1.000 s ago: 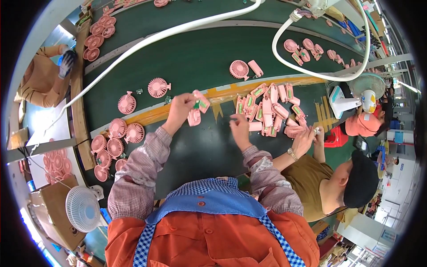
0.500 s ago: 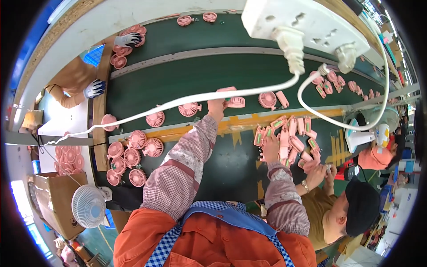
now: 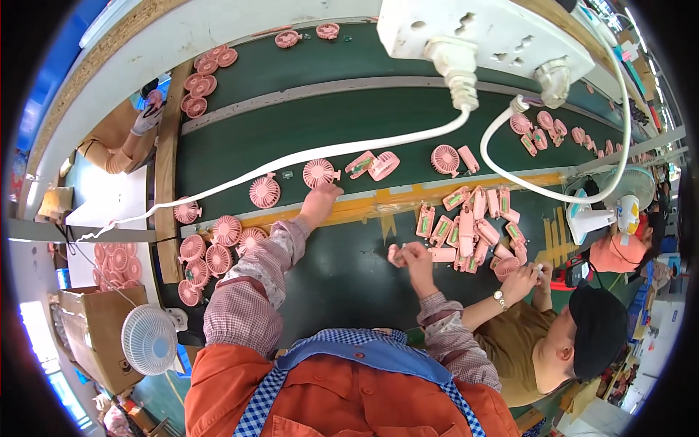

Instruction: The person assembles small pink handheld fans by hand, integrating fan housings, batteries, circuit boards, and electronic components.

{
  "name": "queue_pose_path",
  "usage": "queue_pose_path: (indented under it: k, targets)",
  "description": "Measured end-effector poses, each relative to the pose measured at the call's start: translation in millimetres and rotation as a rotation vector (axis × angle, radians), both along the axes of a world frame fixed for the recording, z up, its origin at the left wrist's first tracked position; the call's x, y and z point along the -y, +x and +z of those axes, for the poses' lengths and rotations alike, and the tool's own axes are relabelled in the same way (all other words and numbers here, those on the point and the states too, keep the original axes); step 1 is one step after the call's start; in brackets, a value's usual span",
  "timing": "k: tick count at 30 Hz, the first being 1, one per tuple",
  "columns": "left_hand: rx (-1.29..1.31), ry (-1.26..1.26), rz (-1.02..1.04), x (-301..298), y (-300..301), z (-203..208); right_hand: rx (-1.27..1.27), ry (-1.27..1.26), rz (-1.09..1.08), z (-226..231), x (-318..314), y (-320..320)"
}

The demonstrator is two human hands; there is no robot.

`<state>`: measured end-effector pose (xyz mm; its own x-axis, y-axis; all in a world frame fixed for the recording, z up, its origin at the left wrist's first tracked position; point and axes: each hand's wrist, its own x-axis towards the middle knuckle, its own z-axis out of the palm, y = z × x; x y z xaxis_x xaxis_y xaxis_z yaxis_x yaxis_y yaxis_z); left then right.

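My left hand is at the near edge of the green conveyor belt, just below a round pink fan head. Its fingers look loosely extended, and I see nothing held in them. Over the dark worktop, my right hand is closed on a small pink plastic part, seen nearly end-on. Right of that hand lies a pile of pink fan handles, several showing green circuit boards. On the belt, a pink handle with a green board lies against another pink fan piece.
A white power strip hangs overhead, its cable crossing the view. Fan heads cluster at the worktop's left. At right, a co-worker's hands handle a small part; another's gloved hand is far left. A desk fan stands lower left.
My left hand has left the pink pieces on the belt and moved left toward the fan head. My right hand has come left out of the pile with a pink part.
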<state>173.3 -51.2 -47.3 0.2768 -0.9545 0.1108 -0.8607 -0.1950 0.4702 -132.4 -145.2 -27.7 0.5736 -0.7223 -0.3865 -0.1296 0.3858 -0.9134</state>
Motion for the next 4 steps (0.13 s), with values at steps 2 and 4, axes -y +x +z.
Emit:
queue_pose_path:
  k: [2,4]
  targets:
    - [0.179,0.033,-0.084,15,-12,2,0.031,0.031,0.045,19,-13,1]
    - [0.361,0.019,-0.207,59,-31,10,0.137,0.111,0.085,24,-25,0]
